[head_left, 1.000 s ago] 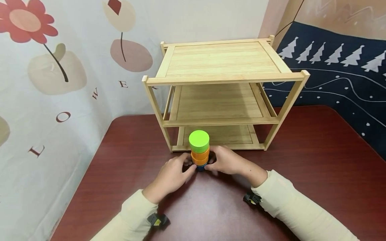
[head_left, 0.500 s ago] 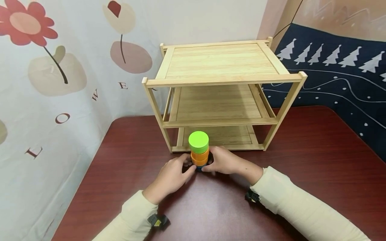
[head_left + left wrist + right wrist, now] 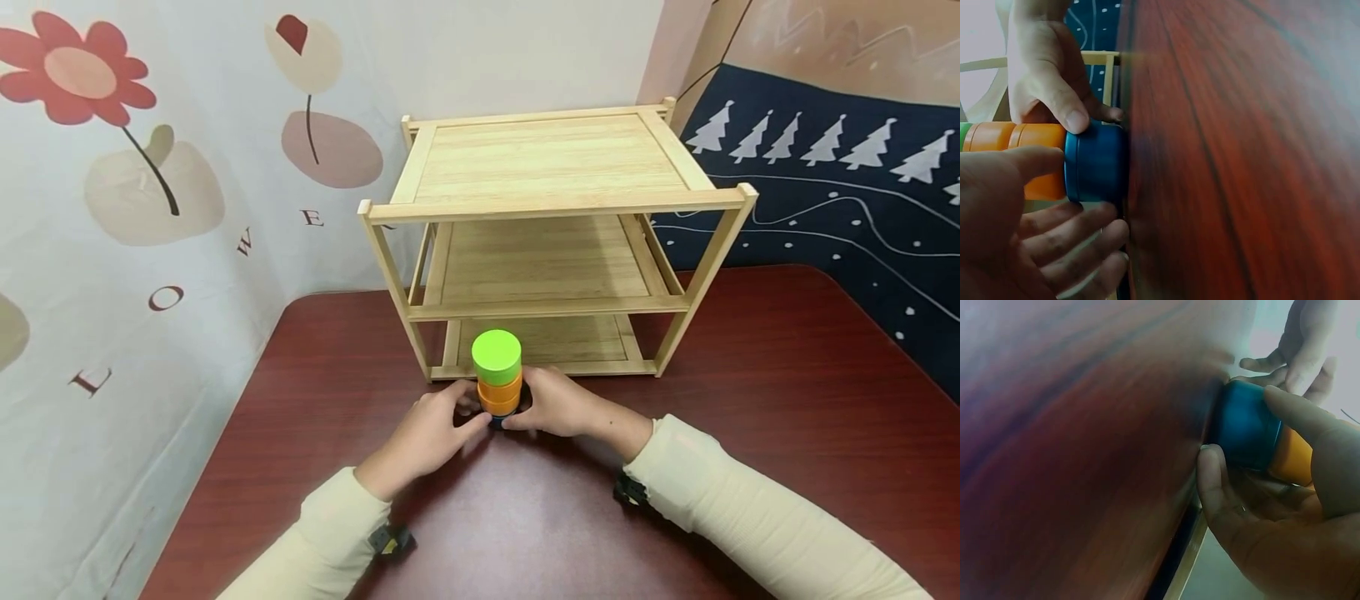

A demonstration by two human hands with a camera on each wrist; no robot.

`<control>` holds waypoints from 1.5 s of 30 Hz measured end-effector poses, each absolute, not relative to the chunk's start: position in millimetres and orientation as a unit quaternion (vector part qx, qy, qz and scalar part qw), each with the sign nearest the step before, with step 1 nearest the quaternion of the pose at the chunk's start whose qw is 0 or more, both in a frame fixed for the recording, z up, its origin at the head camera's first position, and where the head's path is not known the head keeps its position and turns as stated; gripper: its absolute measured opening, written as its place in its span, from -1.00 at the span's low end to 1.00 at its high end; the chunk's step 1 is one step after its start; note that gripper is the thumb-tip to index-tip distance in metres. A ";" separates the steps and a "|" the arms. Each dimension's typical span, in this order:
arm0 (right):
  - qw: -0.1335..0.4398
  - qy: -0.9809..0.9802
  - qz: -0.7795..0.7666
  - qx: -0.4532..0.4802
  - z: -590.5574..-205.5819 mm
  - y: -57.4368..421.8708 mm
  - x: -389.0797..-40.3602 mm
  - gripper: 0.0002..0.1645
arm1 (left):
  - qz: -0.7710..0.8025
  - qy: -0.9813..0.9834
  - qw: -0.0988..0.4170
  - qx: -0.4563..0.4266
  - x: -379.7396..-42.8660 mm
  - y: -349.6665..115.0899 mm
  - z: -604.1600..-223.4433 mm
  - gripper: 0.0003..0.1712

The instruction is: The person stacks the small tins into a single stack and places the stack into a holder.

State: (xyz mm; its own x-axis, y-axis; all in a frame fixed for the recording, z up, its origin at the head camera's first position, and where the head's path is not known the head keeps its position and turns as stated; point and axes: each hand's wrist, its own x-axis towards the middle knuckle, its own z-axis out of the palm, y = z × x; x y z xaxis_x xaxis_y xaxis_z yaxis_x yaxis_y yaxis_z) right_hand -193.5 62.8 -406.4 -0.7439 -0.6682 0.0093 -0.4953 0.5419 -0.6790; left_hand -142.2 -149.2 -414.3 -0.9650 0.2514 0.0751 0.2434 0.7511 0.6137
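Home room: floral wall cloth (image 3: 135, 208), tree-print blanket (image 3: 832, 192), wooden shelf rack (image 3: 547, 242) on red-brown table (image 3: 787, 400).

A stack of round blocks at frame centre runs green block (image 3: 497, 355) on top, orange block (image 3: 498, 397) in the middle, blue block (image 3: 1094, 162) at the bottom. The table (image 3: 787, 400) is dark red-brown woodgrain, the shelf rack (image 3: 551, 158) pale natural wood. Both sleeves (image 3: 750, 517) are cream. At upper left hangs a white cloth (image 3: 150, 208) with red flowers; at upper right, a navy cloth (image 3: 825, 183) with white trees.

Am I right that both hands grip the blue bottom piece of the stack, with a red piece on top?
Not quite: the top piece is green, not red, as the head view shows. Both the left hand and right hand do grip the blue bottom piece of the stack.
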 end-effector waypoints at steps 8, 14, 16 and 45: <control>0.114 0.873 -0.330 -0.340 -406.5 64.6 -192.2 -0.42 | 0.345 0.927 0.004 0.146 -143.0 -149.7 -407.8 -0.49; 0.110 0.873 -0.326 -0.345 -405.2 68.3 -189.6 -0.46 | 0.350 0.923 -0.017 0.160 -141.6 -149.0 -400.4 -0.50; 0.112 0.871 -0.330 -0.347 -404.2 69.8 -188.3 -0.46 | 0.346 0.924 -0.025 0.164 -140.9 -148.5 -397.4 -0.52; 0.069 0.866 -0.335 -0.365 -394.1 83.2 -171.2 -0.41 | 0.278 0.936 -0.064 0.208 -129.1 -140.6 -368.1 -0.50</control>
